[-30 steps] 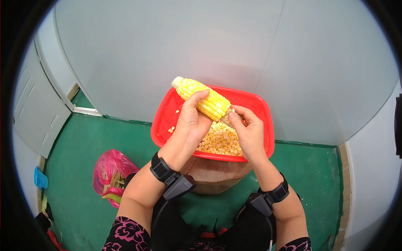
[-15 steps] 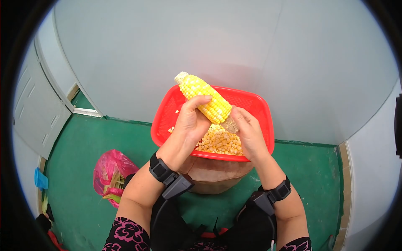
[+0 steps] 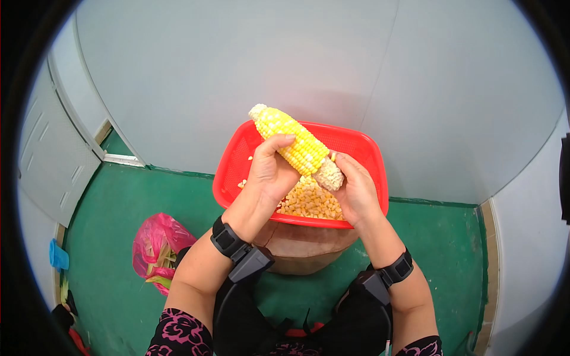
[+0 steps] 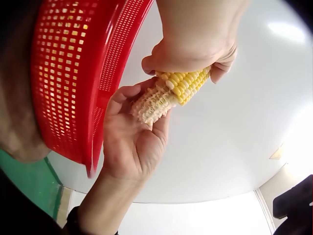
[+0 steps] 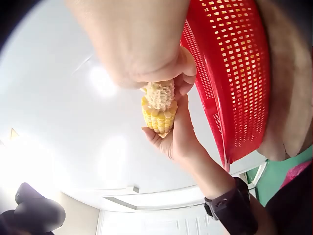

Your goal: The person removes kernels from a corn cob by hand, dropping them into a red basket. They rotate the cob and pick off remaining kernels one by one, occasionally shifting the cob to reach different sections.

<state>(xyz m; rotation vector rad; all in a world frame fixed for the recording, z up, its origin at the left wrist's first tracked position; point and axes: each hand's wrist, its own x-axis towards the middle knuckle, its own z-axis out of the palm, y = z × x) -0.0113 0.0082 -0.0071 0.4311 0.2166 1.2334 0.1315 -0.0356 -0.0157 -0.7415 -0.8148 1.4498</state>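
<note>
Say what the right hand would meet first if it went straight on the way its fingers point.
The corn cob, most likely: the right hand touches its bare end. Past that, depth is unclear, but the far rim of the red basket may come next.

The left hand [image 3: 273,172] grips a yellow corn ear [image 3: 292,141], its thumb across the upper side. The ear tilts down toward the right hand [image 3: 361,193], whose fingers touch the stripped end [image 3: 328,175]; 1 loose kernel seems to sit at those fingertips, though it is too small to be sure. Below both hands, a red basket [image 3: 367,141] holds a heap of loose kernels [image 3: 312,203], with a few more near its left side. The basket rests on a round brown block [image 3: 304,249]. A pink bag [image 3: 155,234] with husks lies on the green floor [image 3: 113,202], well apart from the basket. Each of the 2 wrists wears a black strap [image 3: 227,237].
</note>
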